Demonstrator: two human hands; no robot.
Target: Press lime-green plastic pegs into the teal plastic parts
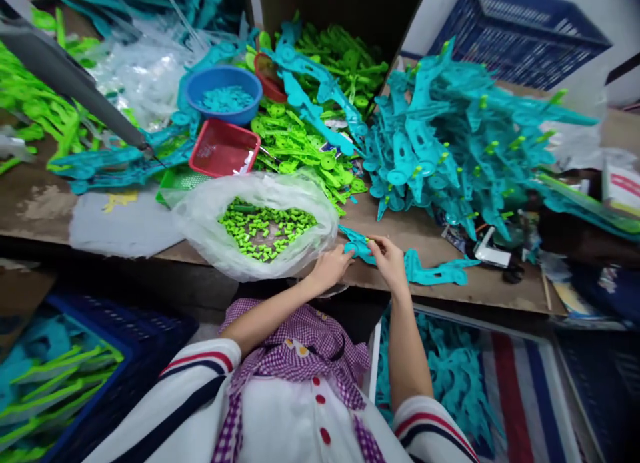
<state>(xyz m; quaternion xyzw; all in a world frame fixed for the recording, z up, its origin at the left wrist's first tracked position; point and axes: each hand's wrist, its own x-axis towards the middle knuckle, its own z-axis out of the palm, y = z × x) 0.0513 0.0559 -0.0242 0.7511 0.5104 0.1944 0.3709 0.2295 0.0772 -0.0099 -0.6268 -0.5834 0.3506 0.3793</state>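
Turquoise part (356, 244): one between the two hands, at the bench's (505, 286) front edge, just right of the plastic bag.
Hands: two. Left hand (331, 268) mostly closed, fingertips on the part's near side; right hand (389, 261) nearly closed, thumb and finger pinching the part near a small green tip.
Loose turquoise piece (440, 273): one, lying by the right hand, along the bench edge.
Turquoise heap (425, 136): many, tangled, beyond counting; green tips on several.
Green heap (305, 143): many flat pieces, uncountable, behind the bag.
Plastic bag (200, 226): one, mouth spread wide; dozens of small green pegs (297, 223) inside.
Blue bowl (245, 116): one; small turquoise bits (227, 99) in it.
Red tray (207, 159): one, square, touching the bowl; a few white bits (246, 163) in its corner.
Red bowl (273, 79): one, part hidden, contents unclear.
Blue crates: two seen well. Lower left crate (150, 329) holds turquoise and green pieces; upper right crate (530, 39), contents unclear.
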